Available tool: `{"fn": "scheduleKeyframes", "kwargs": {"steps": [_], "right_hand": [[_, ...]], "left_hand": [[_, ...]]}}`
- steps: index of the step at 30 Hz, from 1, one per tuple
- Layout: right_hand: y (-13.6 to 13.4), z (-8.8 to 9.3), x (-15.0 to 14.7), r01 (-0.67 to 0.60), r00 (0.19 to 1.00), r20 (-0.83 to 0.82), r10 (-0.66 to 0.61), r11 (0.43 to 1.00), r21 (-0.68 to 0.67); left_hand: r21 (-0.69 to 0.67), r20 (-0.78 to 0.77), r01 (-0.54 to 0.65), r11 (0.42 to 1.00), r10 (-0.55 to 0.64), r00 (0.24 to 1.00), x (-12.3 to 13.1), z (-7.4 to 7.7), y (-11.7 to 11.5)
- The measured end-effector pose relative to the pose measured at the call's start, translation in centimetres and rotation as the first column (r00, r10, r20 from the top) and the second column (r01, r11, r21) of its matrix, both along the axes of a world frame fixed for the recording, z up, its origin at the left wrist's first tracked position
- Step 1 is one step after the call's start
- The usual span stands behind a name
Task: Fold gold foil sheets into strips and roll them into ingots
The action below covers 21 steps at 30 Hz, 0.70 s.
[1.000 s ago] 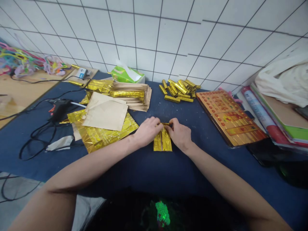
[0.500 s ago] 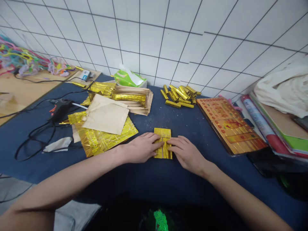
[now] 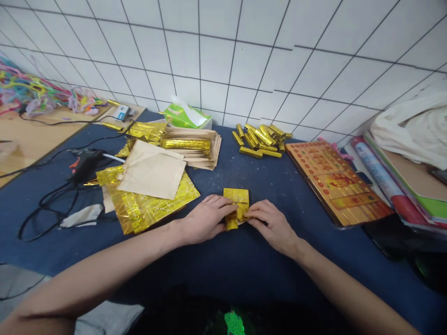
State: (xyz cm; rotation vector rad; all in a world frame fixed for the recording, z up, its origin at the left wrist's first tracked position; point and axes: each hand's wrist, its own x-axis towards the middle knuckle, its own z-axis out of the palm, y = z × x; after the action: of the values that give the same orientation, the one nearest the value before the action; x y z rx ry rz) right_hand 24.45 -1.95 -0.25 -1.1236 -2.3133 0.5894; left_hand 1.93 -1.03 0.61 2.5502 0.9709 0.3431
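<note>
1. Blue cloth (image 3: 265, 179): the gold paper (image 3: 236, 195) lies on it, between the hands.
2. Left hand (image 3: 202, 218): fingers laid on the paper; whether pinching, I cannot tell.
3. Right hand (image 3: 274, 226): pinching the near right corner (image 3: 241, 215).
4. That corner, flat a half-second ago, now turns inward: folding has apparently reached the near end.

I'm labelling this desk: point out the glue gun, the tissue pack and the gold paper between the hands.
Glue gun (image 3: 85, 163), head view: black body.
Tissue pack (image 3: 179, 116), head view: green top.
Gold paper (image 3: 236, 194), head view: upper end.
</note>
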Motion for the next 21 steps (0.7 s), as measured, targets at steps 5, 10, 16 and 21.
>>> {"fn": "scheduleKeyframes", "kwargs": {"steps": [5,10,16,21], "right_hand": [[0.3,0.3,-0.1,0.051,0.999,0.015,-0.050,0.994,-0.097],[0.8,0.2,-0.5,0.163,0.986,0.061,-0.153,0.967,-0.196],[1.0,0.0,-1.0,0.283,0.959,0.073,-0.273,0.927,-0.246],[1.0,-0.1,-1.1,0.299,0.954,0.062,-0.293,0.917,-0.264]], "left_hand": [[-0.046,0.120,-0.069,0.997,0.074,0.990,0.4,-0.5,-0.2],[-0.072,0.133,-0.115,0.991,0.124,0.983,0.5,-0.8,-0.2],[-0.071,0.184,-0.246,0.967,0.255,0.949,1.1,-0.9,-0.2],[-0.021,0.125,-0.334,0.942,0.334,0.934,1.4,-1.2,-0.2]]}}
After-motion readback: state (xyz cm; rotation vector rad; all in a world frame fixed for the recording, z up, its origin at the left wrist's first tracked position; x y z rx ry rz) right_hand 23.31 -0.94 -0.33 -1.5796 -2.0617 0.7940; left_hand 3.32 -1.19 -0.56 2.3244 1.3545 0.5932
